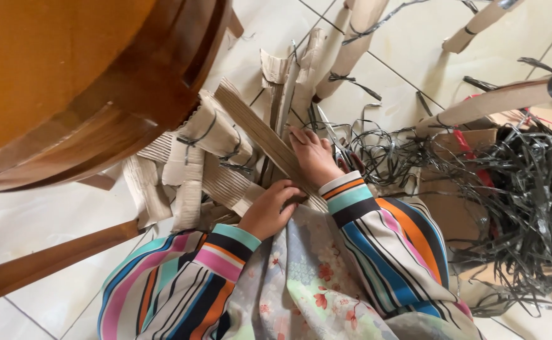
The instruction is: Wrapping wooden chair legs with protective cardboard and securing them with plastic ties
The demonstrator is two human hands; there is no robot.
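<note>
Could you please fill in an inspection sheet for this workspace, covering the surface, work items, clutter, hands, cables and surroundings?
Surface: pale tiled floor.
Work items: long brown corrugated cardboard strip, under both hands.
Clutter: bundled cardboard pieces; tangled black plastic strapping; scissors beside the right hand.
Hands: left hand grips the strip's near end; right hand presses on it, fingers flat.
Cables: nothing seen.
Surroundings: brown wooden chair; cardboard-wrapped legs.
</note>
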